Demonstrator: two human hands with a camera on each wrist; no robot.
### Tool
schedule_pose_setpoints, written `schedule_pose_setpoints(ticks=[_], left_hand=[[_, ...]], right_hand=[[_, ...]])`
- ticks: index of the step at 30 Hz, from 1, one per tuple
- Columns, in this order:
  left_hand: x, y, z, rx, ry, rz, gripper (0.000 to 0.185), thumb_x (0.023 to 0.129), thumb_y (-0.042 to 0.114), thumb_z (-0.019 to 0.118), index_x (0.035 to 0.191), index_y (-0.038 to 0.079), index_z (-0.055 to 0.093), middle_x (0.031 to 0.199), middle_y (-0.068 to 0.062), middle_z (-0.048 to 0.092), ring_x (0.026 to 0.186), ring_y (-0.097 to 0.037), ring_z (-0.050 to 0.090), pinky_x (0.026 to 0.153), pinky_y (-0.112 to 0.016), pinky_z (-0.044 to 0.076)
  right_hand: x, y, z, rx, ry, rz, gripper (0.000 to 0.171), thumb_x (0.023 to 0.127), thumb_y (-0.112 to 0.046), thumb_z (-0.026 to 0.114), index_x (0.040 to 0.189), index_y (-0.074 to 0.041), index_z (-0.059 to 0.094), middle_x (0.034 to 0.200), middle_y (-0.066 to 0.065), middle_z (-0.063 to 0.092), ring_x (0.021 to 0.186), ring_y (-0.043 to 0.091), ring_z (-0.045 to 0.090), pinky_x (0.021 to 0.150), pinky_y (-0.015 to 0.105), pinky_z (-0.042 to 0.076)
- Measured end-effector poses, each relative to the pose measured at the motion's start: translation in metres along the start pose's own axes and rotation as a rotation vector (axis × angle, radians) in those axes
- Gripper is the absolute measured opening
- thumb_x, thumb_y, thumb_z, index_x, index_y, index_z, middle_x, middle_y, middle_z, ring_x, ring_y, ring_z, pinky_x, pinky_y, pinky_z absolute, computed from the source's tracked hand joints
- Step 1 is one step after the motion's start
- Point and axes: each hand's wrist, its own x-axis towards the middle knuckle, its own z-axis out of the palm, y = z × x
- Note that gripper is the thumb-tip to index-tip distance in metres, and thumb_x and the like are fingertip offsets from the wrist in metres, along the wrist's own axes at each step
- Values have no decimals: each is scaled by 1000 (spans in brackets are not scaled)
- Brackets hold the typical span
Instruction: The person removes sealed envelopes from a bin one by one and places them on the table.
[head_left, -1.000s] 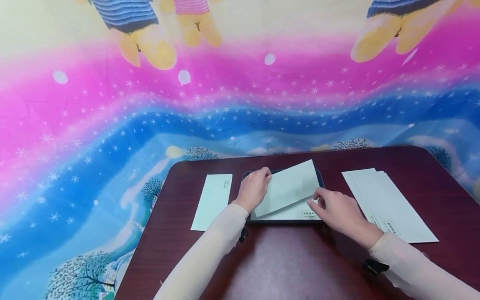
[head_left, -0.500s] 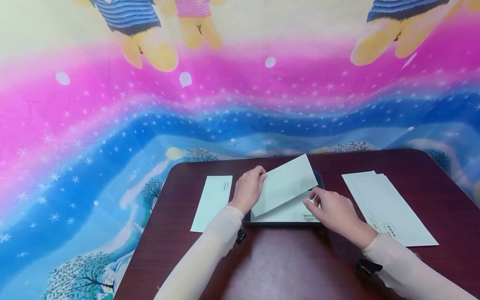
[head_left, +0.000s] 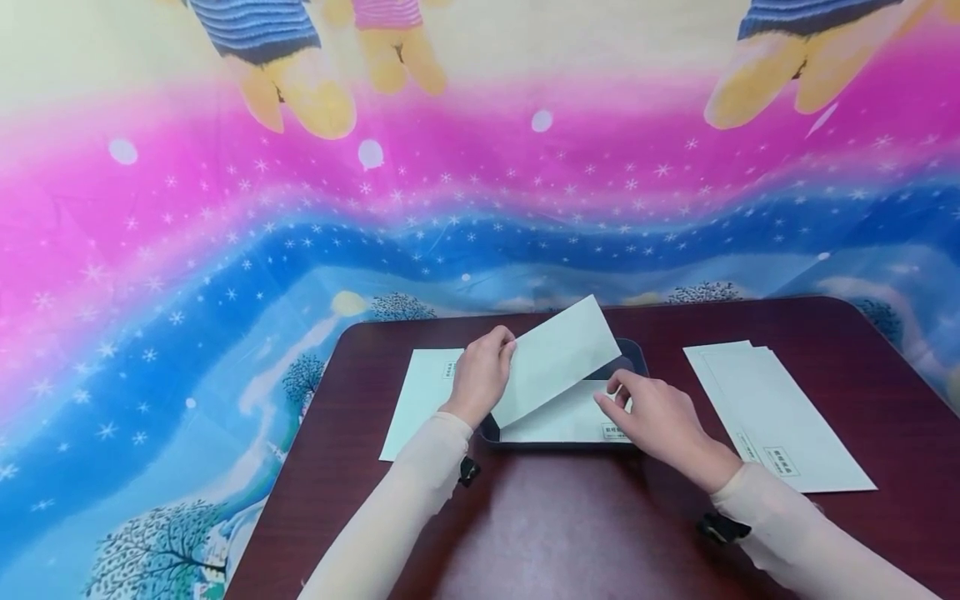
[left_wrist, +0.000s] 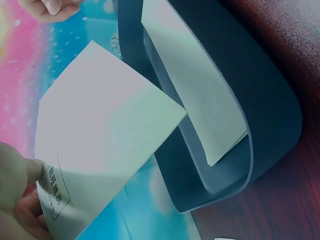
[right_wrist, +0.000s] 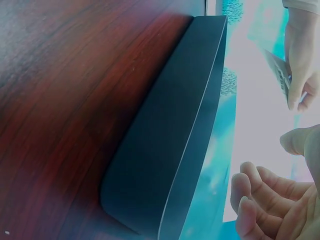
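My left hand (head_left: 482, 377) pinches a pale envelope (head_left: 562, 358) by its left end, tilted above a dark tray (head_left: 634, 357). In the left wrist view, thumb and fingers grip the envelope (left_wrist: 105, 120) beside its printed box, its far corner over the rim of the tray (left_wrist: 275, 105). Another pale envelope (left_wrist: 200, 95) lies inside the tray. My right hand (head_left: 667, 421) hovers by the tray's right end with fingers loosely bent. In the right wrist view, the right hand (right_wrist: 280, 205) holds nothing, thumb and fingertips apart.
On the dark red wooden table (head_left: 540, 525), a pale envelope (head_left: 416, 408) lies left of the tray, partly behind the left hand. Several overlapping envelopes (head_left: 795, 425) lie to the right. A colourful printed cloth (head_left: 480, 192) hangs behind the table.
The left hand has moved left and slightly up with the envelope, uncovering more of the tray and the envelope inside. The right hand has come off the held envelope's edge and shifted slightly left.
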Motion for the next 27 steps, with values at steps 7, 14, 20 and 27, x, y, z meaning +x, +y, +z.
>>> schedule_pose_setpoints(ticks=[7,14,20,27], left_hand=[[-2,-6,-7,-27,39,-27,15,105,22,55,105,14,67,83,-2,70,64,-14,55,61,-29,45],[-3,-10,-15,-32,63,-36,16,105,23,55,106,13,68,87,-4,72,70,-17,62,65,-34,50],[-6,-16,-21,-20,80,-50,15,104,23,56,106,13,68,89,-5,74,70,-18,63,65,-35,50],[-9,-24,-28,-33,92,-77,16,105,22,56,107,13,68,88,-5,73,67,-18,60,62,-34,47]], right_hand=[[2,-5,0,7,-15,6,21,96,-37,66,100,-16,66,74,-8,65,52,9,44,48,30,35],[5,-9,1,13,-31,14,22,96,-37,66,99,-16,67,74,-7,65,52,9,45,48,30,36],[8,-10,2,10,-38,10,23,97,-38,65,100,-15,67,73,-7,64,50,10,44,46,30,36],[12,-14,6,-3,-32,-1,23,96,-38,66,99,-15,66,71,-7,63,51,9,45,47,30,37]])
